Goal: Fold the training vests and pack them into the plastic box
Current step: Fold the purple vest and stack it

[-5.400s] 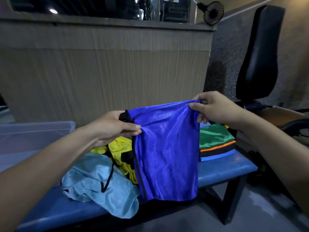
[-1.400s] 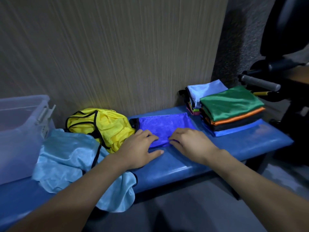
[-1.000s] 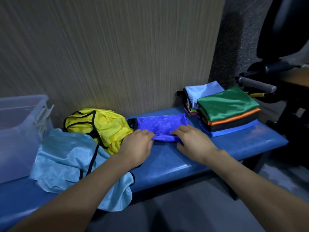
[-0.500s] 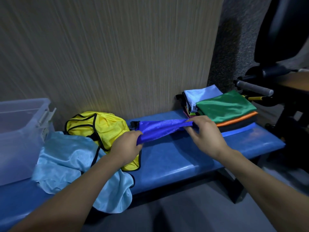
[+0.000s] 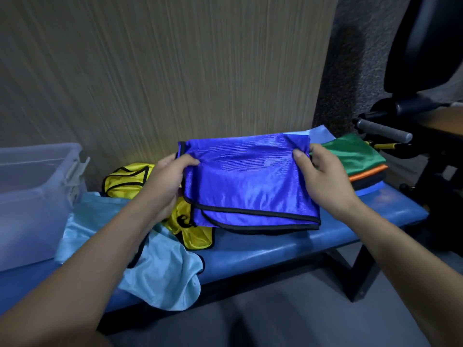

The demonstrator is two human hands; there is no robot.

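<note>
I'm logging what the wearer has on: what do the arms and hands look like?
Both forearms are bare as far as the frame shows, with no sleeves in view. The left hand and right hand wear no gloves; no watch or ring shows. Fingernails are short.

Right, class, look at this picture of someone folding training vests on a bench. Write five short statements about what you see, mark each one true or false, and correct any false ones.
1. Both hands hold the folded blue vest, the left hand at one end and the right hand at the other. True.
2. The blue vest lies inside the plastic box. False: it is held over the blue bench, and the box stands at the left end.
3. A yellow vest lies unfolded on the bench. True.
4. The stack of folded vests has a red one on top. False: the top one is green.
5. The light blue vest is neatly folded. False: it lies loose, drooping over the bench edge.
</note>
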